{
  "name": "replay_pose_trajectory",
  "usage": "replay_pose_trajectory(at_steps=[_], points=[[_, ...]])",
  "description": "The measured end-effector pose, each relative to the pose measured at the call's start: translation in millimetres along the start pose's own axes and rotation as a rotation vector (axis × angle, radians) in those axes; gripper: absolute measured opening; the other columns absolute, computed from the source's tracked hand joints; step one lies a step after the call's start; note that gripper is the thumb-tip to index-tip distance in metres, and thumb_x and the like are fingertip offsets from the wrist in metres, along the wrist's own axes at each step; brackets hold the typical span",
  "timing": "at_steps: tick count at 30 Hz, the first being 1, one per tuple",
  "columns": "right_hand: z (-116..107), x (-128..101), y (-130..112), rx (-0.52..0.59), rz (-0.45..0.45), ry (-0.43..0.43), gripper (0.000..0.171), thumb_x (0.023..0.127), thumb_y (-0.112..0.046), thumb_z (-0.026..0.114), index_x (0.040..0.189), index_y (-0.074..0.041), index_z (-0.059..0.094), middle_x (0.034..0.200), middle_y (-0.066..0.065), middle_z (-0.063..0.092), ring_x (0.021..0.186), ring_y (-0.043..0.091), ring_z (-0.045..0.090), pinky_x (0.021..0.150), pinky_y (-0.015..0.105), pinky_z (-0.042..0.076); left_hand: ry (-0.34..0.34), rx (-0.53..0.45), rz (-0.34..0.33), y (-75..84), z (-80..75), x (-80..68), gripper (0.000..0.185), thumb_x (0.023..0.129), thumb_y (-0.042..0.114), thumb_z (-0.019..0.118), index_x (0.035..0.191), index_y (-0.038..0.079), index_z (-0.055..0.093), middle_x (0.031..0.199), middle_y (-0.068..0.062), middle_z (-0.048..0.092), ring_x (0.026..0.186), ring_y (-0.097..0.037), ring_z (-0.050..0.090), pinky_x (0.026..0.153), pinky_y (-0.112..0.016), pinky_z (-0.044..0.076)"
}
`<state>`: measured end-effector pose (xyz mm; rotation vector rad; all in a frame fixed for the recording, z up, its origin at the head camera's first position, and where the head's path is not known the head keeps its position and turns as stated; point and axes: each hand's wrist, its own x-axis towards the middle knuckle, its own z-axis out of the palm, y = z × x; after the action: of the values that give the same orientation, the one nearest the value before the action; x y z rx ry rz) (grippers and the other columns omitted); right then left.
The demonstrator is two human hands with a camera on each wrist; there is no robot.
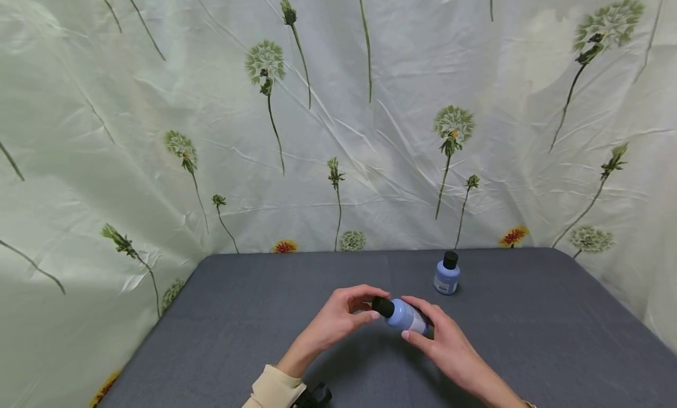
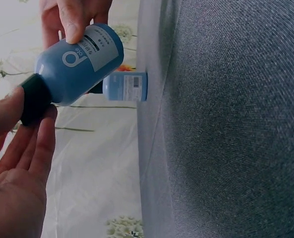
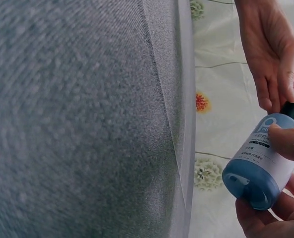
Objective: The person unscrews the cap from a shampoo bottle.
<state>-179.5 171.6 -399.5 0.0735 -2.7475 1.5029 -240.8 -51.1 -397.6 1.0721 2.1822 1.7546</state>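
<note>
**Tilted bottle, cap under the fingertips: a spill risk**

From the head view, the right hand (image 1: 443, 343) is gripping the blue bottle (image 1: 408, 316) around its body, holding it tilted above the grey table (image 1: 254, 314), while the left hand (image 1: 338, 320) is closing its fingertips on the black cap (image 1: 382, 306). A second bottle (image 1: 446, 273) is standing upright farther back.

From the left wrist, the fingers (image 2: 40, 148) are touching the cap (image 2: 35, 99) rather than clamping it firmly, so they may be slipping when they twist.

From the right wrist, the thumb (image 3: 286, 141) is pressing the label and the bottle's base (image 3: 251, 183) is facing the camera. With the neck lying sideways, liquid may be running out onto the cloth if the cap is loosening; whether it is tight I cannot tell.
</note>
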Motion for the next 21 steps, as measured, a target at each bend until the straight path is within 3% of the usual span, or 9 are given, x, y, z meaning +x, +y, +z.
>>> replay_pose_trajectory(at_steps=[6,12,16,21], points=[[0.4,-1.6,0.6,-0.050,-0.046,0.020,0.056,0.084,-0.015,0.080,0.135,-0.024,0.058,0.122,0.006,0.056,0.103,0.022,0.053,0.087,0.046,0.045,0.084,0.087,-0.045,-0.3,1.1,0.6,0.026,0.087,0.020,0.077,0.112,0.018,0.073,0.100,0.006,0.070,0.089,-0.013,0.066,0.078,-0.033,0.053],[-1.5,-0.8,2.4,-0.096,-0.096,0.048,0.057,0.083,-0.014,0.080,0.135,-0.024,0.058,0.123,0.005,0.057,0.104,0.021,0.054,0.087,0.047,0.045,0.124,0.090,-0.086,-2.7,4.1,3.2,0.024,0.086,0.024,0.078,0.109,0.019,0.073,0.095,0.005,0.070,0.085,-0.015,0.065,0.073,-0.031,0.052],[-1.7,0.4,2.3,-0.102,-0.094,0.046,0.057,0.083,-0.015,0.080,0.135,-0.024,0.058,0.124,0.006,0.057,0.104,0.022,0.054,0.087,0.048,0.045,0.095,0.071,-0.066,-4.4,3.5,3.3,0.032,0.087,0.022,0.078,0.118,0.020,0.069,0.107,0.005,0.068,0.096,-0.015,0.065,0.081,-0.031,0.052],[-1.9,-0.3,0.0,-0.080,-0.053,0.027,0.057,0.084,-0.018,0.080,0.136,-0.025,0.057,0.126,0.007,0.056,0.106,0.023,0.053,0.088,0.050,0.045,0.004,-0.013,0.032,-5.2,0.4,1.5,0.039,0.088,0.006,0.074,0.126,0.012,0.066,0.132,-0.001,0.060,0.121,-0.018,0.056,0.095,-0.038,0.048]])
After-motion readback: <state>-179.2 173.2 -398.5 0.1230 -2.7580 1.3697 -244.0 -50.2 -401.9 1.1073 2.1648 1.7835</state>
